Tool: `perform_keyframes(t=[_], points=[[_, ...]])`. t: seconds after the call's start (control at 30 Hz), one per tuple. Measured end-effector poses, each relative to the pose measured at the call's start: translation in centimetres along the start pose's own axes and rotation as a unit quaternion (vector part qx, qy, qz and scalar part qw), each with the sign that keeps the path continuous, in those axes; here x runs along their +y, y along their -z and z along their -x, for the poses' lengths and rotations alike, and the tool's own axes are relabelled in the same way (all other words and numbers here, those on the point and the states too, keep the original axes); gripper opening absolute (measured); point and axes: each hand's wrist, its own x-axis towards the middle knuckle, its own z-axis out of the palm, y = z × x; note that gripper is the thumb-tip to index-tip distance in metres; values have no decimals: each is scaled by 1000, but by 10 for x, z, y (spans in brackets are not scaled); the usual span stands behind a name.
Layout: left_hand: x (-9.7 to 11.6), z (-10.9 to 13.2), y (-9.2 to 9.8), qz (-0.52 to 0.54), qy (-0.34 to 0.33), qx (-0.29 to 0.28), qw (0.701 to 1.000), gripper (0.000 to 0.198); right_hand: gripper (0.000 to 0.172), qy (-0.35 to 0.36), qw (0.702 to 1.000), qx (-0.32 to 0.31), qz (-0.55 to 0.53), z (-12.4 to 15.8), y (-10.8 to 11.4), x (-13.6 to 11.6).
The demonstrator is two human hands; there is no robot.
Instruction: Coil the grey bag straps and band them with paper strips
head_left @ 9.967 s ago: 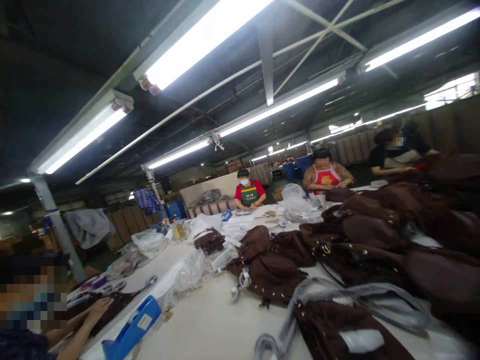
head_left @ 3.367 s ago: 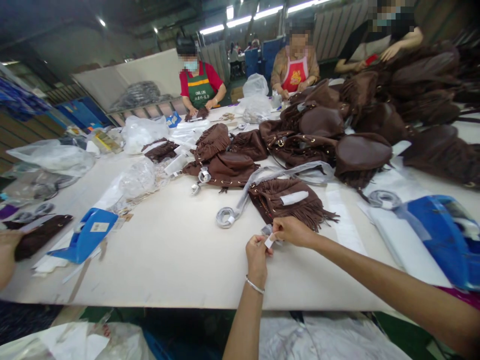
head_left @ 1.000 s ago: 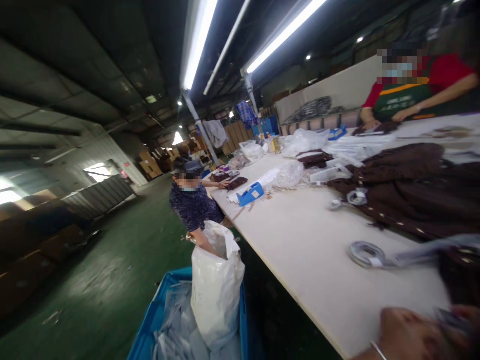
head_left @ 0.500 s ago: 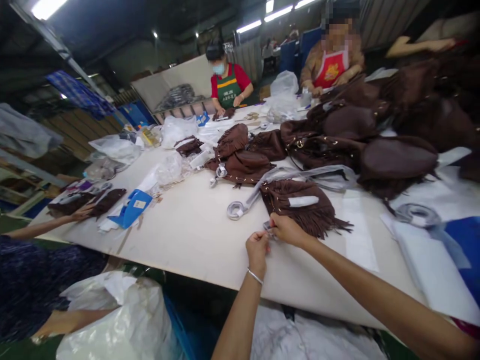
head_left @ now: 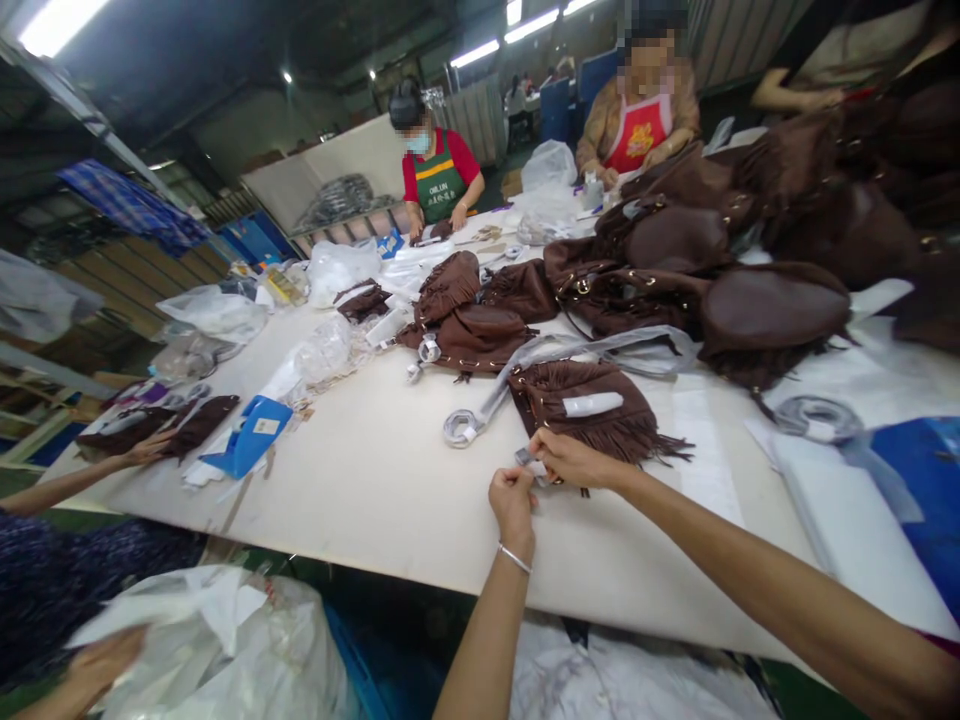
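Observation:
A brown fringed bag (head_left: 592, 385) lies on the table with a strip of white wrapping on its front. At the bag's near edge, my right hand (head_left: 571, 458) is closed on a small grey wrapped piece (head_left: 525, 457), perhaps a strap end. My left hand (head_left: 513, 502) is just left of it, fingertips pinched together close to the same piece; what lies between them is too small to make out. A clear plastic-wrapped strap (head_left: 499, 390) runs from behind the bag to a coiled end (head_left: 460, 428).
More brown bags (head_left: 645, 290) are heaped behind and to the right. A blue holder (head_left: 251, 435) stands left, beside a co-worker's hand (head_left: 150, 447). White sheets (head_left: 862, 540) and another coil (head_left: 817, 418) lie right. A plastic sack (head_left: 247, 650) stands below the table edge.
The view has shifted slightly, so the table scene sits further left. My hands stay together by the bag, and the grey piece shows more. The co-worker's lower hand at left has moved over the sack.

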Motion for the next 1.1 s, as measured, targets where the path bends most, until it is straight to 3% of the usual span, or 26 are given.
perform_keyframes(t=[0.17, 0.3, 0.57, 0.7, 0.87, 1.1], points=[[1, 1, 0, 20, 16, -12, 1000, 36, 25, 41, 998, -40, -26, 10, 7, -1], [5, 1, 1, 36, 40, -46, 998, 43, 18, 57, 998, 9, 30, 9, 0, 2], [8, 2, 3, 46, 65, -112, 991, 41, 14, 29, 998, 58, -17, 8, -13, 5], [8, 2, 4, 61, 69, -123, 988, 41, 12, -17, 994, 106, -19, 10, -16, 3], [10, 3, 9, 91, 72, -128, 985, 37, 5, -64, 976, 209, 24, 17, -34, -11], [9, 0, 14, 111, 72, -150, 980, 33, 15, -31, 951, 302, 58, 31, -60, -23]])
